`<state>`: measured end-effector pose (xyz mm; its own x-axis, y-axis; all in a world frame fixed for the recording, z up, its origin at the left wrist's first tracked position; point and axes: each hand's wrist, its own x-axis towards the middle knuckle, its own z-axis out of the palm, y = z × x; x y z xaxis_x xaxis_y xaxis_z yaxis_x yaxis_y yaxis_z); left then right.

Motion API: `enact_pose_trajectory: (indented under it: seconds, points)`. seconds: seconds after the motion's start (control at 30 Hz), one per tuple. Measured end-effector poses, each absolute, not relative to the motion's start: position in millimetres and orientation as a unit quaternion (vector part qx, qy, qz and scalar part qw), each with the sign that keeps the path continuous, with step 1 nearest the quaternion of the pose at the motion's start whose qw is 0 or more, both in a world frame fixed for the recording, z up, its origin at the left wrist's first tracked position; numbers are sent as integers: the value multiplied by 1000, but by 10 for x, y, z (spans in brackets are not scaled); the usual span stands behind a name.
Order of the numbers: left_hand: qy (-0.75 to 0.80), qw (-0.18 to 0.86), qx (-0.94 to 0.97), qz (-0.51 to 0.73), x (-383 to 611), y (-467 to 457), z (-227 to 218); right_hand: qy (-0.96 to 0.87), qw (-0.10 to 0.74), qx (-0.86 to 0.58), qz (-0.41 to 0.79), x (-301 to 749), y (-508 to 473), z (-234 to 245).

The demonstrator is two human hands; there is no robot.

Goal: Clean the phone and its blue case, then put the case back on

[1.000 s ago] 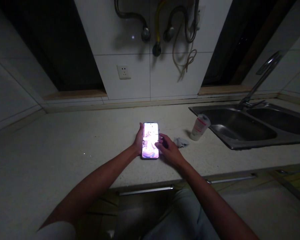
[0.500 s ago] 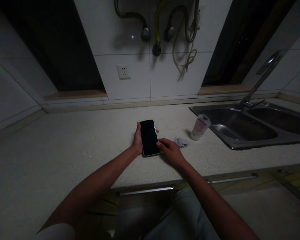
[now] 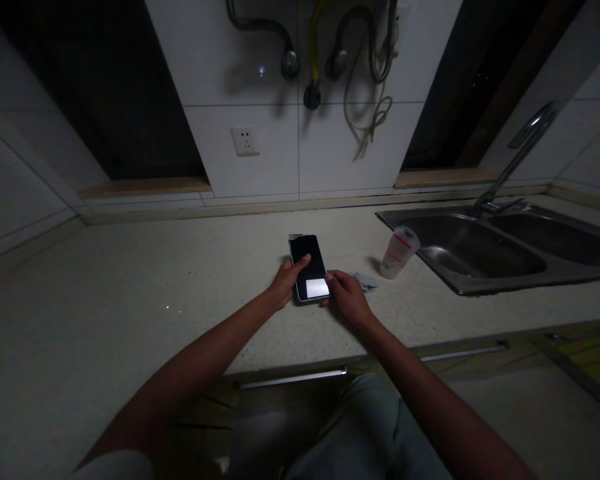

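A dark smartphone (image 3: 314,268) is held over the counter, screen up and slightly turned. My left hand (image 3: 283,284) wraps its left side, with the thumb lying across the screen. At the lower right edge, my right hand (image 3: 347,295) is closed on the phone, its fingertips at the corner; some of its fingers are hidden. A bright white rectangle (image 3: 317,288) shows at the bottom of the screen; whether it is lit or a reflection I cannot tell. Just beyond my right hand lies a crumpled pale wrapper (image 3: 367,283), partly covered by the hand.
A clear plastic cup (image 3: 399,253) with red print leans on the pale countertop (image 3: 180,287) beside a double steel sink (image 3: 460,290) with a faucet (image 3: 517,157). Pipes (image 3: 290,63) and a wall socket (image 3: 245,141) are on the tiled wall. Drawer handles (image 3: 295,379) run below the counter edge.
The phone has shifted a little right and tilted. My left thumb has moved from its edge onto the screen, and a bright white rectangle has appeared at the bottom.
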<state>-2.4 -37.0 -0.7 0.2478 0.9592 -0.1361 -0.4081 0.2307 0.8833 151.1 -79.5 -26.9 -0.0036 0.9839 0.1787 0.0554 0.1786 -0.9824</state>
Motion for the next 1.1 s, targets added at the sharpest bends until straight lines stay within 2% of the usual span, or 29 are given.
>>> enact_pose_trajectory:
  seconds: [0.4, 0.6, 0.87, 1.1]
  points:
    - [428, 621, 345, 558, 5, -364, -37, -556, 507, -436, 494, 1434, -852, -240]
    - [427, 648, 324, 541, -3, -342, 14, -544, 499, -417, 530, 1426, -866, -254]
    - [463, 627, 337, 528, -29, -324, -1, -563, 476, -368, 566, 1401, -888, -271]
    - [460, 646, 332, 510, -33, -329, 67, -568, 502, -348, 551, 1384, -898, -322]
